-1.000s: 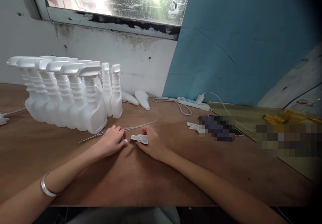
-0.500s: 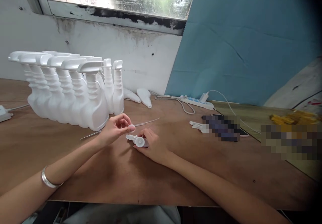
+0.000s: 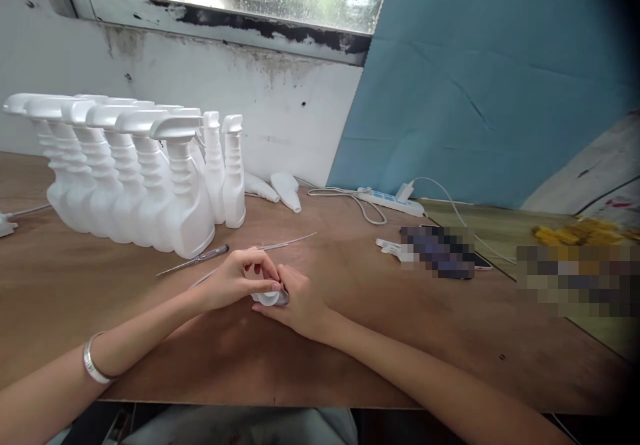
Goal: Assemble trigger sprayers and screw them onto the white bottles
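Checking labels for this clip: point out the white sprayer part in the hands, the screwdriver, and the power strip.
white sprayer part [image 3: 270, 297], head view, on its round white end between both hands.
screwdriver [image 3: 213, 253], head view, on its handle.
power strip [image 3: 387, 201], head view, on its white body.

White trigger sprayer head [image 3: 270, 296] lies on tabletop.

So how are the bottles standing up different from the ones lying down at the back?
The standing white plastic spray bottles are upright in a tight row, most wearing trigger heads. The two white plastic bottles lying down rest on their sides by the wall, with no trigger heads showing. Both kinds are plain white plastic on the brown wooden table.
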Available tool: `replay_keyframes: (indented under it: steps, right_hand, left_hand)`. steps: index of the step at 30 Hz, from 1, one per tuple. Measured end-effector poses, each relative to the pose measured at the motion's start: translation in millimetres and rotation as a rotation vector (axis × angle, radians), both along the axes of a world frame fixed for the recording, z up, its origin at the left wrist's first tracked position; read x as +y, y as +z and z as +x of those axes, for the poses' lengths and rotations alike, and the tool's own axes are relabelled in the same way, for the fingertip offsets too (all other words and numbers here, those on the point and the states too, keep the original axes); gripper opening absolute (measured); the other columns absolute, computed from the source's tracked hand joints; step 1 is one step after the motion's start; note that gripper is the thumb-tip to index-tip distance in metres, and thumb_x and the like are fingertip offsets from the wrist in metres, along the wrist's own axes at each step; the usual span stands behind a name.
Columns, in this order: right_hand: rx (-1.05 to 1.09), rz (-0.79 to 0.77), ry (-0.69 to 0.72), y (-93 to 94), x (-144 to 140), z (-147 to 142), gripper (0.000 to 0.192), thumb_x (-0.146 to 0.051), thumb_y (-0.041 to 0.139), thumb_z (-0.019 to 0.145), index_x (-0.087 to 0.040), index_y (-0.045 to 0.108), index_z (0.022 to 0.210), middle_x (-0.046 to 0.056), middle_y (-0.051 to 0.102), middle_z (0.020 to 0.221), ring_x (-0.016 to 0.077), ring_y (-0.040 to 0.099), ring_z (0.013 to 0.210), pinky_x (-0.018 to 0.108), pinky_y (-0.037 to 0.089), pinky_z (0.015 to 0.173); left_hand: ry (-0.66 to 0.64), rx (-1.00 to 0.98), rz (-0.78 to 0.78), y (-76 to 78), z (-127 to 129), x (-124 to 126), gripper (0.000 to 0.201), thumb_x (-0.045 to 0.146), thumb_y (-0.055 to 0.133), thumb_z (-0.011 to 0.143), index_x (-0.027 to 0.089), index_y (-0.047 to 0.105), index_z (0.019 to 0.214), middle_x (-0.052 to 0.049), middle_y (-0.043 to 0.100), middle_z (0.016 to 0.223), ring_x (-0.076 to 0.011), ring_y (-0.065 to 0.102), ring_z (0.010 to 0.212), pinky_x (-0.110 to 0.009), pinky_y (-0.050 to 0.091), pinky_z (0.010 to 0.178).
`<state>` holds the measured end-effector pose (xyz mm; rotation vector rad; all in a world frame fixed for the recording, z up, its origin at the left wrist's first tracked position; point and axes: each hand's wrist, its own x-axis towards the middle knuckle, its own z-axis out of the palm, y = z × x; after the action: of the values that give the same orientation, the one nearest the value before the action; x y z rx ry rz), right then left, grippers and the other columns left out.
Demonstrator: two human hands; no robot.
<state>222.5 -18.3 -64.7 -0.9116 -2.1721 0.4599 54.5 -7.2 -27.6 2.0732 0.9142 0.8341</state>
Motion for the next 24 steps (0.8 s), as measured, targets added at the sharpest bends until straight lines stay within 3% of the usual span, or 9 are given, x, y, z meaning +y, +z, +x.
replay_keyframes:
  steps: [6,10,16,19,21,24]
  right_hand:
    - [0.014,-0.061,-0.008,-2.6,3,2,0.033,-0.042,0.066,0.066,-0.019,0.047,0.079,-0.001,0.053,0.072,0.0112,0.049,0.062,0.022,0.038,0.054]
    - [0.031,-0.076,-0.011,-2.2,2,2,0.032,-0.042,0.065,0.067,-0.019,0.044,0.077,-0.002,0.053,0.072,0.0111,0.049,0.061,0.022,0.038,0.054]
    - [0.112,-0.094,-0.04,-1.9,1,1,0.037,-0.039,0.064,0.069,-0.021,0.039,0.091,-0.001,0.057,0.08,0.0124,0.054,0.067,0.022,0.04,0.057]
    - [0.104,-0.038,-0.105,-2.1,1,2,0.037,-0.041,0.063,0.069,-0.021,0.04,0.09,-0.003,0.054,0.071,0.0106,0.051,0.058,0.021,0.037,0.052]
    - [0.089,0.008,-0.113,-1.0,2,4,0.034,-0.044,0.062,0.07,-0.021,0.042,0.085,-0.005,0.05,0.064,0.0092,0.047,0.053,0.02,0.036,0.05]
    - [0.059,0.079,-0.062,2.5,1,6,0.03,-0.046,0.057,0.073,-0.02,0.042,0.078,-0.005,0.049,0.06,0.0082,0.044,0.049,0.02,0.034,0.049]
  left_hand:
    - [-0.055,0.011,-0.005,-0.6,1,-2,0.019,0.035,0.063,0.073,0.017,0.059,0.076,0.003,0.05,0.07,-0.0103,0.04,0.066,-0.022,0.032,0.06]
    - [-0.04,0.055,0.094,2.8,1,-5,0.018,0.034,0.058,0.077,0.016,0.056,0.076,0.002,0.047,0.072,-0.0107,0.044,0.068,-0.022,0.034,0.062]
    - [-0.007,0.108,0.195,-0.6,1,-5,0.013,0.028,0.048,0.084,0.016,0.049,0.082,0.0,0.05,0.077,-0.0113,0.047,0.071,-0.023,0.038,0.065]
    - [0.035,0.125,0.401,9.1,0,-4,0.009,0.025,0.048,0.083,0.016,0.049,0.086,-0.003,0.051,0.083,-0.0138,0.048,0.077,-0.027,0.04,0.07]
    - [0.051,0.119,0.596,24.4,0,-10,0.005,0.02,0.048,0.083,0.015,0.05,0.084,-0.005,0.052,0.084,-0.0153,0.048,0.079,-0.03,0.04,0.072]
    - [-0.024,0.143,0.85,51.0,-3,-31,0.009,0.011,0.047,0.08,0.018,0.053,0.082,-0.004,0.055,0.081,-0.0146,0.049,0.074,-0.031,0.04,0.07]
